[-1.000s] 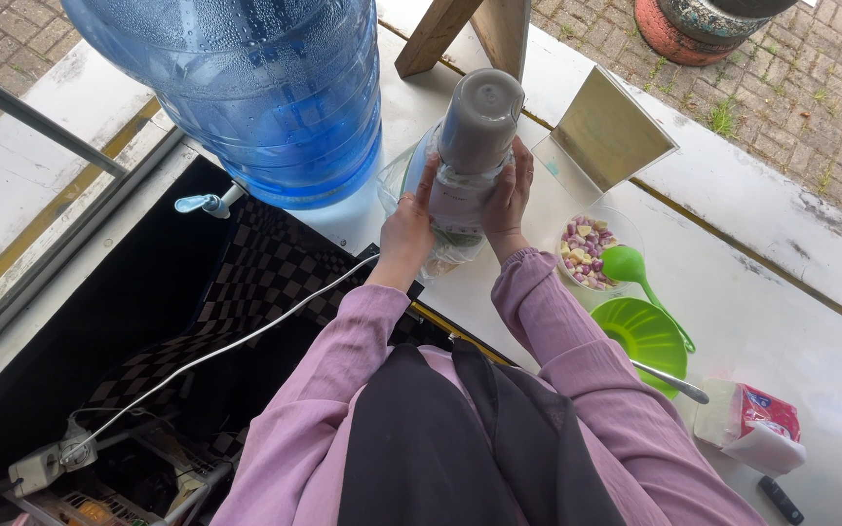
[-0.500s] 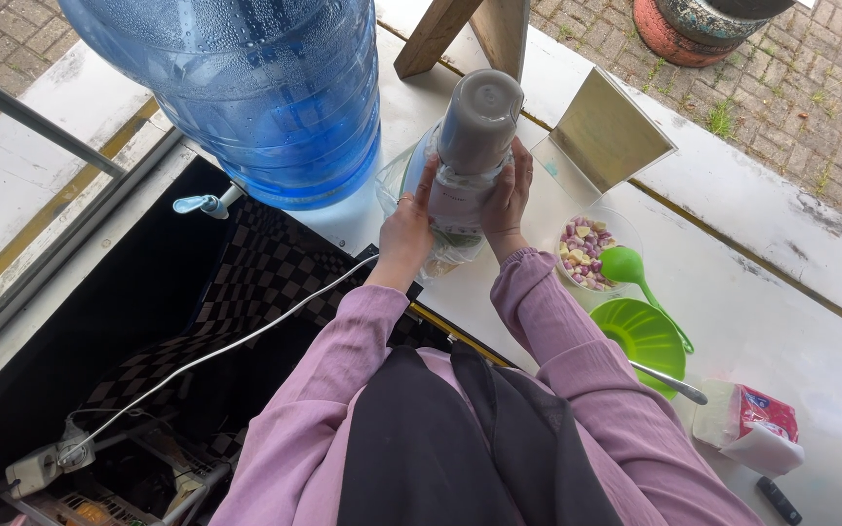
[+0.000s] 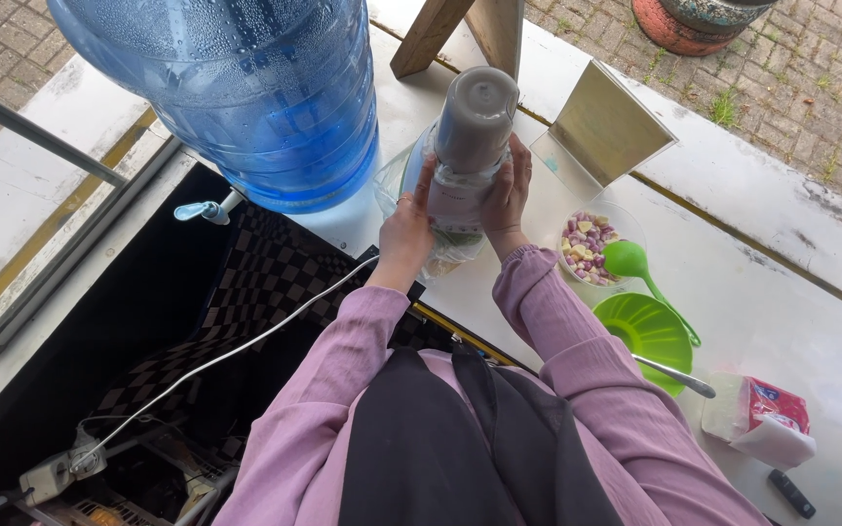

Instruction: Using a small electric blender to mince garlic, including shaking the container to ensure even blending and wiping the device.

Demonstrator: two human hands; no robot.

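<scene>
Nothing's moved: both hands, left hand [image 3: 407, 226] and right hand [image 3: 507, 195], still clamp the blender jar [image 3: 470, 146]; bowl [image 3: 596, 244] of candy-coloured bits at 3 o'clock.

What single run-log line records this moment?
left hand: grips blender jar | right hand: grips jar | beside: blue water jug, green funnel

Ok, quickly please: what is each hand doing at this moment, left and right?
Left hand: closed around the left side of the blender jar, holding it.
Right hand: closed around the right side of the same blender jar, holding it.
</scene>
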